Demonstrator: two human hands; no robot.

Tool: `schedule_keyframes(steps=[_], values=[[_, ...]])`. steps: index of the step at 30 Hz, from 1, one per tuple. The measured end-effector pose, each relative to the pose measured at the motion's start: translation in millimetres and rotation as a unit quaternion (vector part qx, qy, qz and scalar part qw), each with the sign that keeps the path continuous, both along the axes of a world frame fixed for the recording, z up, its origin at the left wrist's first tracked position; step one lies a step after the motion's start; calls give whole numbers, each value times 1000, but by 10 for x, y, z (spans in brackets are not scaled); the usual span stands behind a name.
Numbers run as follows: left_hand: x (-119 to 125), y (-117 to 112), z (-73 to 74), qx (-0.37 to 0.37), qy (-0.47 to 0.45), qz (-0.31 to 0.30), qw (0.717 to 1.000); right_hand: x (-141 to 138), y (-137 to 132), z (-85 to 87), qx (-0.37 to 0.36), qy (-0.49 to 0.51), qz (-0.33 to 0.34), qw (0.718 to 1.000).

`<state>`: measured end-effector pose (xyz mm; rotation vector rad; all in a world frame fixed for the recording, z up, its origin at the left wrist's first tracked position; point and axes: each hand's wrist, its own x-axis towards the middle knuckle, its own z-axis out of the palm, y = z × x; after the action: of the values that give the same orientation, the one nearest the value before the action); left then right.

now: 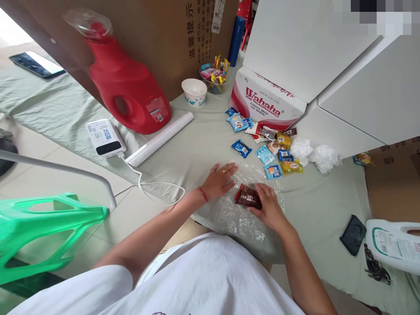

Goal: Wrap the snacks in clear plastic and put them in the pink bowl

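Observation:
A brown snack packet [248,197] with a red end lies on a sheet of clear plastic wrap [241,223] spread over the cloth. My right hand [271,208] grips its right end, thumb on the near side and fingers on the far side. Flat at the left of the wrap rests my left hand [219,181], fingers apart, holding nothing. Beyond both hands are several small snack packets, among them a dark blue packet [242,148], a light blue packet [273,171] and a yellow packet [291,166].
Crumpled clear plastic [324,158] sits right of the snacks, before a Wahaha carton [267,98]. Further left are a paper bowl [194,92], a bowl of candies [216,76], a white roll [160,139], a red detergent jug [131,83] and a cabled power bank [105,138].

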<state>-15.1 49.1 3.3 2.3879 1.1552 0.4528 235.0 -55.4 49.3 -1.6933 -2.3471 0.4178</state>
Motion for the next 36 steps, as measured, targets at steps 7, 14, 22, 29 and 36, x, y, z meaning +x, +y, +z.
schedule_keyframes(steps=[7, 14, 22, 29, 36], values=[[-336, -368, 332, 100, -135, -41, 985, 400, -793, 209, 27, 99, -20, 994], [-656, -931, 12, 66, -39, -281, 957, 414, -1213, -210, 16, 91, -10, 996], [-576, -587, 258, -70, -86, -185, 977, 584, -671, 118, -67, 147, -11, 987], [-292, 11, 242, -135, -53, 54, 988, 682, 100, 116, -123, 151, -121, 973], [-179, -99, 388, 104, -121, 281, 946, 627, 200, -160, -161, -12, -193, 968]])
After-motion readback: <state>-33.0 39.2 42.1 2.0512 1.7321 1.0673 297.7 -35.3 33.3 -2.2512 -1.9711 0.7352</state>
